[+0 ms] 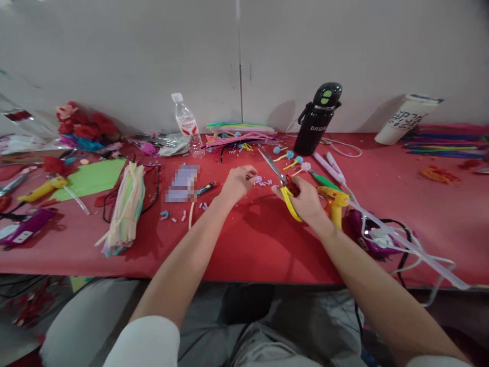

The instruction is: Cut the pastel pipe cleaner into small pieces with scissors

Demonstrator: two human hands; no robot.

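One pair of scissors [289, 204] fills the right hand [307, 202]'s grip, blades directed forward, apparently to spare the left hand [237, 184], whose grip, beside lilac snippets [263, 182] on the bench [244, 255], cannot be determined.

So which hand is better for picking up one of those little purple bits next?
Probably the left. The left hand is right beside the pale purple bits, while the right hand is holding the scissors. I can't tell whether the left fingers pinch anything small.
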